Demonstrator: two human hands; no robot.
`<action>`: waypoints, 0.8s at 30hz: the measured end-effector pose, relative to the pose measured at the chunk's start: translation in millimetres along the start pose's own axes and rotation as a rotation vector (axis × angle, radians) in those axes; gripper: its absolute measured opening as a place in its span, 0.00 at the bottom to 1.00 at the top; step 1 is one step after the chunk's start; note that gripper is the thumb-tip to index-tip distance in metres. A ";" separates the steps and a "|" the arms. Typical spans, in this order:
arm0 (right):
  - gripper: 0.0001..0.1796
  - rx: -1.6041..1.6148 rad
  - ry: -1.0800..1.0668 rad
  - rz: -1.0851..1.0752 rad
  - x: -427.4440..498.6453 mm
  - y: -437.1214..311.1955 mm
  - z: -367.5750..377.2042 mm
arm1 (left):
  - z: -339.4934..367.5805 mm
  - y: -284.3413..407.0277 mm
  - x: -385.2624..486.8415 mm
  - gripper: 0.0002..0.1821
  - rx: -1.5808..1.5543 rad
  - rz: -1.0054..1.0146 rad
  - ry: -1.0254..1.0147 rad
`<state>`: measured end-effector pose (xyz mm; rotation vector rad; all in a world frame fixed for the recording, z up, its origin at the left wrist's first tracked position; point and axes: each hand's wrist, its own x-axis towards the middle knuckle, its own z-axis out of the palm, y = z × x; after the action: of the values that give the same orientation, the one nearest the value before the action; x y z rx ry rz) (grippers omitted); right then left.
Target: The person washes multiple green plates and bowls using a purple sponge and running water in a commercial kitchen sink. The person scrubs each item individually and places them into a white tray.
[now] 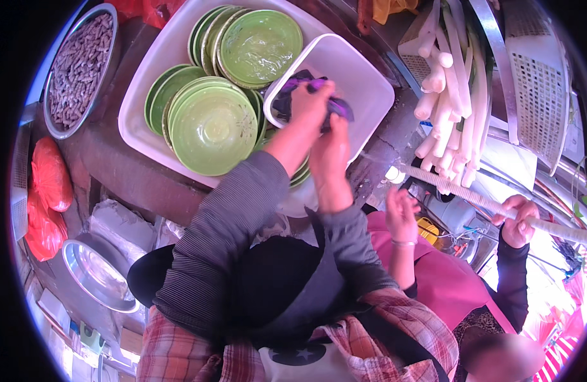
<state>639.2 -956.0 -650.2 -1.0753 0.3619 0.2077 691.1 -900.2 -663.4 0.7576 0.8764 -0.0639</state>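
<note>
Both my hands grip a dark cloth with purple patches over a small white plastic tub. My left hand closes on its upper part, and my right hand holds its lower edge. The tub sits inside a large white basin, at its right side. Stacks of green plates fill the rest of the basin: one upper stack looks wet, and a lower stack leans by the near rim. More plates are partly hidden under my forearms.
A co-worker in a pink apron stands close at right, one hand on a ribbed hose. Leeks lie beside a perforated basket. At left are a metal bowl of brownish pieces, red bags and a metal basin.
</note>
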 end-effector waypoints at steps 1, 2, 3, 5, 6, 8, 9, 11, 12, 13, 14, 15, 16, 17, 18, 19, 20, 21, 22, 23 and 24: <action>0.25 0.045 -0.049 -0.001 -2.4 2.2 -3.2 | -2.6 5.0 2.9 0.15 -0.106 -0.052 0.058; 0.26 0.028 -0.022 0.046 10.5 0.6 -9.6 | -4.7 1.1 -4.6 0.15 -0.007 -0.094 -0.043; 0.26 0.008 0.012 0.080 39.9 -7.2 -21.7 | 0.2 -0.3 -21.2 0.15 0.092 -0.139 -0.157; 0.27 -0.020 0.072 0.180 76.5 -16.5 -41.2 | 5.6 -17.6 -38.5 0.18 0.121 -0.049 -0.188; 0.25 -0.066 0.112 0.187 65.9 -20.2 -29.0 | -3.3 -39.7 -26.1 0.20 0.059 0.056 -0.184; 0.21 -0.265 0.097 0.025 41.9 -22.3 -15.5 | -8.5 -40.1 -14.2 0.23 -0.176 -0.111 -0.142; 0.19 -0.406 0.032 -0.146 27.3 -17.2 -9.2 | -10.6 -34.4 -5.7 0.25 -0.293 -0.184 -0.128; 0.13 -0.595 -0.016 -0.395 15.2 -8.3 -16.4 | -21.4 -19.6 -6.7 0.28 -0.230 -0.375 -0.343; 0.10 -0.623 -0.021 -0.472 15.7 -2.2 -16.8 | -15.7 -21.8 -6.9 0.28 -0.093 -0.264 -0.251; 0.08 -0.545 0.033 -0.466 24.1 2.9 -14.7 | -10.5 -30.3 -5.2 0.28 0.042 -0.158 -0.158; 0.09 -0.532 0.073 -0.418 28.1 4.0 -16.7 | -10.6 -35.1 -1.1 0.28 0.118 -0.052 -0.124; 0.10 -0.522 0.113 -0.369 30.9 -4.9 -11.7 | -12.2 -42.8 6.7 0.28 0.191 0.050 -0.090; 0.13 -0.511 0.156 -0.329 36.1 -12.8 -10.2 | -8.1 -41.9 8.0 0.28 0.264 0.155 -0.065; 0.13 -0.467 0.193 -0.343 43.1 -14.3 -12.3 | -5.0 -41.9 7.3 0.28 0.415 0.206 -0.041; 0.13 -0.426 0.237 -0.361 51.5 -17.0 -16.7 | 3.9 -33.2 -0.3 0.28 0.566 0.255 -0.025; 0.13 -0.379 0.268 -0.365 52.1 -19.8 -11.1 | 4.2 -26.3 -4.6 0.29 0.720 0.306 0.009; 0.14 -0.413 0.310 -0.265 51.7 -24.3 -7.2 | 3.4 -23.7 -3.0 0.29 0.723 0.314 0.031; 0.15 -0.350 0.310 -0.257 53.2 -25.1 -4.6 | 2.9 -22.2 1.6 0.29 0.766 0.299 0.001; 0.16 -0.287 0.310 -0.248 56.7 -24.3 -2.2 | 1.1 -19.7 7.0 0.29 0.808 0.284 -0.028; 0.17 -0.224 0.308 -0.239 60.1 -23.0 -0.4 | -0.6 -19.0 9.9 0.29 0.851 0.268 -0.057; 0.17 -0.220 0.298 -0.234 64.7 -19.8 -4.6 | 0.4 -19.9 9.9 0.29 0.827 0.312 -0.027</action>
<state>704.8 -969.9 -660.9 -1.3597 0.4839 -0.1271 690.9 -912.8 -681.8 1.6546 0.6822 -0.1637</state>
